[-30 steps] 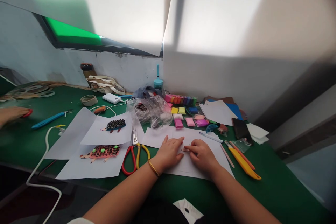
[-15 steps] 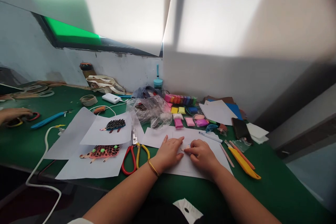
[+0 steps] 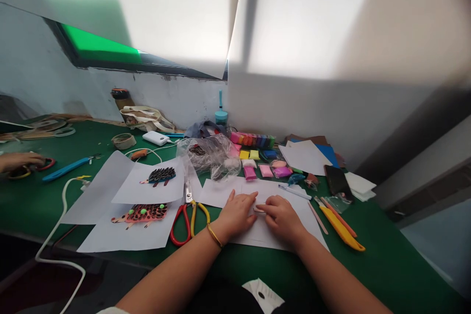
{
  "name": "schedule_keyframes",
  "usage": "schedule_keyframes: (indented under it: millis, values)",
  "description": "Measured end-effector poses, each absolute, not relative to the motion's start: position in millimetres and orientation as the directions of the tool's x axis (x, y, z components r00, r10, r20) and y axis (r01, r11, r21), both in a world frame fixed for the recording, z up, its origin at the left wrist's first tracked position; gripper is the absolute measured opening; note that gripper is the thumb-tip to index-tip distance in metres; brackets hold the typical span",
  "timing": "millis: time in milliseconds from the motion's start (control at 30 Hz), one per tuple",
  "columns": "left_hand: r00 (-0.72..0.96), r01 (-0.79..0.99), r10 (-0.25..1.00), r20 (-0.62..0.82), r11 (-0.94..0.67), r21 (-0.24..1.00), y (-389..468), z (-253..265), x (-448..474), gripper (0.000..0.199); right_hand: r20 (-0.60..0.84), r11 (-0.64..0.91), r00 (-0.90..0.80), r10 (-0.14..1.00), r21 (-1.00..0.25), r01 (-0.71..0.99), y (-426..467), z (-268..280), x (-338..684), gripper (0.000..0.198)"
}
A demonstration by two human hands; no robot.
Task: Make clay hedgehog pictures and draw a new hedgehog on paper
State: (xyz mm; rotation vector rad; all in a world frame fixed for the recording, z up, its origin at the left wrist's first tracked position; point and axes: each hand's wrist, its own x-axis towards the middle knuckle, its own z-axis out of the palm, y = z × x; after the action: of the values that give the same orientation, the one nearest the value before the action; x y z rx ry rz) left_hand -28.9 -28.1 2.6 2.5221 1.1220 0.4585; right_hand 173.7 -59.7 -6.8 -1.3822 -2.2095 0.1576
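Note:
My left hand [image 3: 238, 212] lies flat on the white paper [image 3: 294, 221], fingers stretched out, holding the sheet down. Just across from it, my right hand [image 3: 282, 217] rests on the same sheet with its fingers curled and the index finger reaching left. Under that fingertip is a small pale piece with a thin dark line, too small and covered to name. Left of my hands lie scissors [image 3: 189, 216] with one red and one yellow handle. Two sheets beside them carry a black-spined hedgehog [image 3: 162, 175] and a pink hedgehog with green dots [image 3: 143, 213].
Several packets of coloured clay [image 3: 250, 172] lie behind the paper, beside a clear plastic bag [image 3: 224, 157]. A pen [image 3: 294, 191] and a yellow cutter [image 3: 342, 228] are at the right. Another person's hand [image 3: 22, 161] holds scissors at the far left, near a blue tool [image 3: 66, 169].
My right index finger has shifted slightly left and straightened over the small piece, covering more of it. My left hand stays in place.

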Motion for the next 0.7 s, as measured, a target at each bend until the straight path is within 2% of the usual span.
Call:
schedule_keyframes:
  millis: [67,133,233,333,500,700]
  values:
    - [0.638,0.645,0.755,0.152,-0.632,0.43,-28,4,-29,0.066,0.387,0.387,-0.209,0.898,-0.471,0.792,-55,-10,183,0.041]
    - [0.643,0.64,0.748,0.162,-0.642,0.422,-30,5,-30,0.064,0.332,0.322,-0.153,0.931,-0.546,0.774,-51,-14,191,0.04]
    - [0.658,0.631,0.727,0.197,-0.675,0.382,-33,8,-29,0.046,0.257,0.268,-0.133,0.957,-0.61,0.746,-48,-16,199,0.038]
    - [0.675,0.629,0.699,0.236,-0.712,0.311,-38,9,-27,0.034,0.236,0.247,-0.123,0.964,-0.624,0.742,-49,-16,198,0.038]
    - [0.674,0.65,0.684,0.279,-0.728,0.216,-40,6,-23,0.032,0.216,0.245,-0.14,0.966,-0.607,0.756,-49,-16,197,0.038]
    - [0.661,0.652,0.686,0.305,-0.726,0.218,-40,4,-22,0.032,0.234,0.289,-0.186,0.954,-0.557,0.779,-51,-13,194,0.042]
